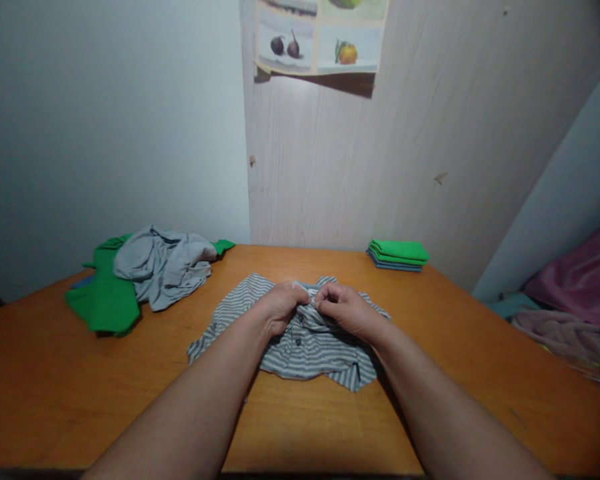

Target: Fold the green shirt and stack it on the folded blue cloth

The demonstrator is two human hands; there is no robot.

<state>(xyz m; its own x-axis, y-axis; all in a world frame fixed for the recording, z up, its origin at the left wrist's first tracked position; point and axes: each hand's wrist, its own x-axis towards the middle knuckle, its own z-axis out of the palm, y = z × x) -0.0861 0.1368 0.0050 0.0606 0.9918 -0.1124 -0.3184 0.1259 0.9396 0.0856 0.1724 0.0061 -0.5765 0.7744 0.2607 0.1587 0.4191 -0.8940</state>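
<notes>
A grey-and-white striped shirt point(305, 357) with dark buttons down its front lies spread on the wooden table point(300, 427), its collar towards the wall. My left hand point(283, 308) pinches the shirt near the neck opening, thumb and finger pressed together. Just to its right, my right hand point(344, 308) is closed in a pinch on the other side of the same opening. The small bit of cloth between the fingertips is partly hidden.
At the left lies a loose heap of a grey garment point(167, 267) and a green garment point(105, 300). A folded stack of green and blue-grey cloth point(399, 255) sits at the back right. Pink and brownish fabric point(570, 293) lies beyond the table's right edge.
</notes>
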